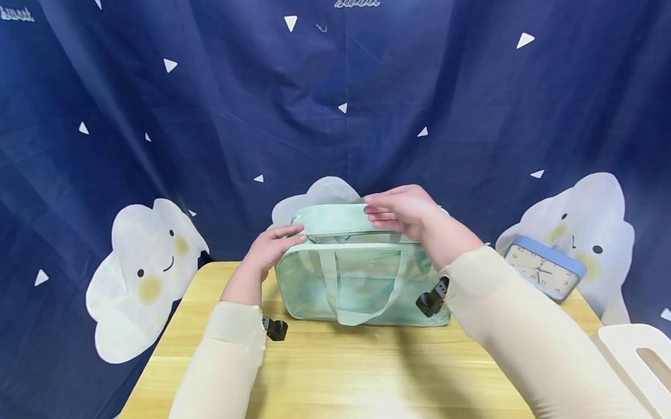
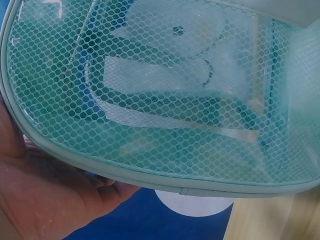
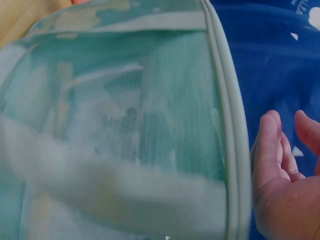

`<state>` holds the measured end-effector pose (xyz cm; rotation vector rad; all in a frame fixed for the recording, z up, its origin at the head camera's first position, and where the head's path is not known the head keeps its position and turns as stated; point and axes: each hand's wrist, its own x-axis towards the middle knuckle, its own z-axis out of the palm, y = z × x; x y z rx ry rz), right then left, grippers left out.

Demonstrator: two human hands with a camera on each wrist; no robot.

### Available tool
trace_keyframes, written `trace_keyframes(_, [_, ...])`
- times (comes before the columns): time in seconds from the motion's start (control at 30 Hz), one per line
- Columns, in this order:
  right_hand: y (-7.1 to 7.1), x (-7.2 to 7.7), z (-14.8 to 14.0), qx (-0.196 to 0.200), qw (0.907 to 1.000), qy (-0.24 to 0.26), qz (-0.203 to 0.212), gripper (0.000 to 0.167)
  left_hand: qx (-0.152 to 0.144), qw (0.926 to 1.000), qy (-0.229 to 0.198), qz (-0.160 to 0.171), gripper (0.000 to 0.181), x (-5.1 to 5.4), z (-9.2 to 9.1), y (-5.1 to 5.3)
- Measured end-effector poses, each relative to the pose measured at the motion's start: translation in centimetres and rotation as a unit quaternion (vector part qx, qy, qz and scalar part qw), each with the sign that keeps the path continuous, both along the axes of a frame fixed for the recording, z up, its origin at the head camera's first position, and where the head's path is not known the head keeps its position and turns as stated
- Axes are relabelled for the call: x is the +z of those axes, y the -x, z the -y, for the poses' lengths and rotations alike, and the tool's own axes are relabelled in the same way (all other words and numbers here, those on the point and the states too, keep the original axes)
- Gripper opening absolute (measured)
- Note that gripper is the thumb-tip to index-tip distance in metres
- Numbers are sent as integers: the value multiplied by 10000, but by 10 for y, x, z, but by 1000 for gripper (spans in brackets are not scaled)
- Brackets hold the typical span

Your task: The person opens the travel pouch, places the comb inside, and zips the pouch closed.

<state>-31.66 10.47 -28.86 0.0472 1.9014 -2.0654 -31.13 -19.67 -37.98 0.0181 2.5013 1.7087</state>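
Currently, a mint-green see-through zip bag (image 1: 307,288) is seen standing upright on a light wooden table (image 1: 325,375), near its far edge and in front of a navy curtain (image 1: 248,121) printed with clouds and triangles. The top panel (image 1: 329,217) is parted from the front rim by a narrow gap, and the strap handle (image 1: 354,317) is draped down the front. The left hand (image 1: 265,251) is placed at the bag's upper left corner, fingers laid on the rim; whether it is gripped or only touched cannot be told. The right hand (image 1: 407,211) is raised by the top panel's right part, fingers extended, thumb held apart, nothing grasped; contact with the panel is unclear. Honeycomb mesh (image 2: 165,75) is shown close up in the left wrist view. Cream sleeves (image 1: 219,362) are worn, with a small black camera (image 1: 276,329) mounted at each wrist. To the right, a blue-framed clock (image 1: 545,270) is leaned at the back, and a white slotted object (image 1: 629,355) is partly cut off by the frame edge.
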Motion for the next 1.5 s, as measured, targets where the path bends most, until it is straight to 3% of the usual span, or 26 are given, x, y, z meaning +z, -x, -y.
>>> trace_keyframes(0.27, [-21, -1, -67, -157, 9991, 274, -268, 39, 11, 10000, -49, 75, 57, -2, -2, 5])
trace_keyframes(0.47, [-40, -16, -118, -433, 9944, 903, -329, 5, 82, 9999, -86, 96, 56, -6, -2, 5])
trace_keyframes(0.63, [-51, -31, -151, -541, 9899, 1231, -446, 19, 168, 9994, -281, 54, 54, -4, -2, 2])
trace_keyframes(0.97, [-81, -85, -204, -679, 9915, 975, -531, 23, 273, 9984, -503, -14, 53, -12, -2, 2])
trace_keyframes(1.23, [-111, -124, -237, -1131, 9825, 1397, -484, 27, 247, 9985, -493, -38, 53, -13, -5, -1])
trace_keyframes(1.33, [-121, -138, -243, -1363, 9822, 1211, -444, 25, 278, 9984, -484, -42, 52, -13, -5, -2])
trace_keyframes(1.4, [-128, -149, -246, -1523, 9836, 847, -473, 15, 295, 9983, -506, -56, 52, -13, -5, -3])
trace_keyframes(1.43, [-131, -155, -247, -1582, 9846, 503, -550, 10, 307, 9982, -516, -66, 52, -13, -5, -2])
trace_keyframes(1.5, [-138, -166, -248, -1724, 9810, -459, -764, 27, 327, 9979, -545, -92, 52, -13, -5, -2])
